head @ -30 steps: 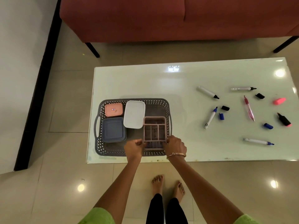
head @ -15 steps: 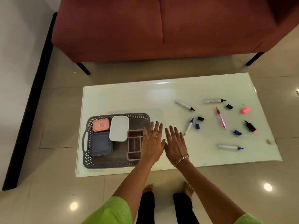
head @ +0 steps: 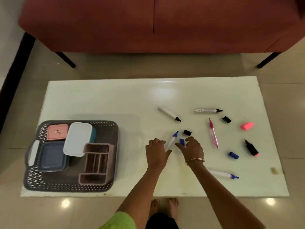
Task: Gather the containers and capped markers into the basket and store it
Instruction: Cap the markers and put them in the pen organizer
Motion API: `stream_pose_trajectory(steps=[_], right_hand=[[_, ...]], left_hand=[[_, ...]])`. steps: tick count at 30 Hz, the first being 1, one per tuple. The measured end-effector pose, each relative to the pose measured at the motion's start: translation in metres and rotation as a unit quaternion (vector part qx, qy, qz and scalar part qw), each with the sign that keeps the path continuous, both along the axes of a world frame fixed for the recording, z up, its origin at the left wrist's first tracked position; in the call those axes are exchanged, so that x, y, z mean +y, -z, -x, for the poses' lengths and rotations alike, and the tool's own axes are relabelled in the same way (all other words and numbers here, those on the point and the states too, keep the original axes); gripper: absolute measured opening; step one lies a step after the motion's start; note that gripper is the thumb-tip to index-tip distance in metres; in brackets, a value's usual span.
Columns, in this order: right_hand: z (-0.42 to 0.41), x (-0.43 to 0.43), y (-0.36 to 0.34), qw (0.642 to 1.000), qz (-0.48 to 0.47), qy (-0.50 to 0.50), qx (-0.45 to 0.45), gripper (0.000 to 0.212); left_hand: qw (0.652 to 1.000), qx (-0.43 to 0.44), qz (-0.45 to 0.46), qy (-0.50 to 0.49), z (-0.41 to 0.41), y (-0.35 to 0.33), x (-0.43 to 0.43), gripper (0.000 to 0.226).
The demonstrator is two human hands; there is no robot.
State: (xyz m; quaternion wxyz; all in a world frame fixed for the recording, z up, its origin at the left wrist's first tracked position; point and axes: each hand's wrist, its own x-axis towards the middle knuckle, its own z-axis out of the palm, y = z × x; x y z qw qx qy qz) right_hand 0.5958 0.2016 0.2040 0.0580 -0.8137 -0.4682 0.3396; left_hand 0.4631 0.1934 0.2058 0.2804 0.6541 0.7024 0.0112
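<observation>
Right now my left hand (head: 156,153) curls loosely over the barrel of the uncapped blue marker (head: 172,140), while my right hand (head: 192,148) pinches its blue cap (head: 182,141) between thumb and fingertips. At the table's (head: 102,100) left end, the basket (head: 72,187) holds the containers.
</observation>
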Motion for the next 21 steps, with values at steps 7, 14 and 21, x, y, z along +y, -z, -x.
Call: stream_pose_trajectory(steps=[7, 14, 21], right_hand=[[-0.006, 0.007, 0.017, 0.999, -0.03, 0.02, 0.019, 0.024], [-0.023, 0.012, -0.018, 0.987, -0.067, -0.019, 0.143, 0.026], [-0.017, 0.018, -0.044, 0.975, -0.072, -0.133, 0.162, 0.022]], left_hand=[[0.999, -0.036, 0.008, -0.011, -0.009, 0.019, 0.009, 0.022], [0.994, -0.104, 0.026, -0.016, 0.024, -0.01, 0.0, 0.014], [0.992, -0.124, 0.021, 0.02, 0.035, -0.033, -0.01, 0.019]])
